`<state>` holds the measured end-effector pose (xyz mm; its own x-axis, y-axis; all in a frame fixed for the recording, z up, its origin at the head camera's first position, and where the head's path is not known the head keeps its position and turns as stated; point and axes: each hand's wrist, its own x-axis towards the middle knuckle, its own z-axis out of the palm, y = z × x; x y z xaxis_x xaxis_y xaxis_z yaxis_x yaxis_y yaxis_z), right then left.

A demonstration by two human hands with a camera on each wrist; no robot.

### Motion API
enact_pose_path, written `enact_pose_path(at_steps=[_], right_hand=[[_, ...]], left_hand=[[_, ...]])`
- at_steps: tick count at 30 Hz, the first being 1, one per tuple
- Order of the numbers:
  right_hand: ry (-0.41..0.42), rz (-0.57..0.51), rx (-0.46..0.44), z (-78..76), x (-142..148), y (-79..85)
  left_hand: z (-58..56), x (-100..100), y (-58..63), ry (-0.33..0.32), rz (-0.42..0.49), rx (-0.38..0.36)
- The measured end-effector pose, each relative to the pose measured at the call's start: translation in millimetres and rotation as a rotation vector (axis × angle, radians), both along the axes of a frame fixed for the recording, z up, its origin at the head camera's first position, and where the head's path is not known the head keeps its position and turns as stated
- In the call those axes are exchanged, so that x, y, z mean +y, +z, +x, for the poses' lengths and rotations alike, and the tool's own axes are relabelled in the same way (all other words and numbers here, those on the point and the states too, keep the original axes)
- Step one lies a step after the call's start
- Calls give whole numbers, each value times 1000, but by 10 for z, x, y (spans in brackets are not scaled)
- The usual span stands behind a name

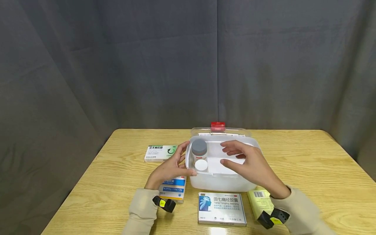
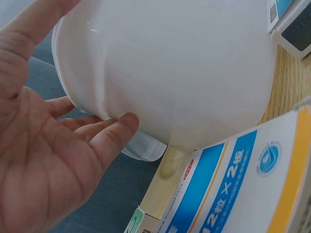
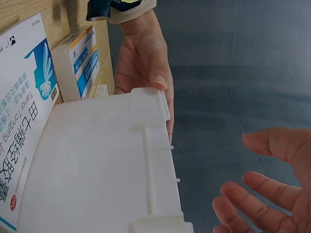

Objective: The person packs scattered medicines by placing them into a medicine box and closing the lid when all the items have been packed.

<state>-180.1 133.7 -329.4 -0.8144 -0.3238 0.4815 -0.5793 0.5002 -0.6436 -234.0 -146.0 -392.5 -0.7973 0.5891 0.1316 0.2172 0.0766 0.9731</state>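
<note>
A white plastic storage box (image 1: 223, 181) stands in the middle of the table with its top uncovered. My left hand (image 1: 171, 166) spans its left end, palm apart from the wall. The fingers (image 2: 116, 137) touch the outer side, and the thumb lies at the front corner of the rim. Above the box's right half, my right hand (image 1: 248, 160) hovers with thumb and fingers parted and nothing between them. Inside the box at the left are a grey-capped bottle (image 1: 199, 147) and a white-capped bottle (image 1: 201, 165), both upright.
A clear lid with a red latch (image 1: 218, 126) extends behind the box. Left lie a green-and-white medicine box (image 1: 158, 153) and a blue-and-white one (image 1: 174, 189). In front are a white medicine box (image 1: 221, 209) and a yellow one (image 1: 259, 203). A grey curtain (image 1: 164, 65) hangs behind.
</note>
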Motion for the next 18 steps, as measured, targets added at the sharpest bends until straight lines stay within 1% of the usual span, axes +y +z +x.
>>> enact_pose_path(at_steps=[7, 18], right_hand=[[-22, 10, 3, 96, 103, 40], [-82, 38, -11, 199, 266, 46]], left_hand=[[6, 6, 9, 5, -13, 3], [-2, -3, -3, 2, -6, 0]])
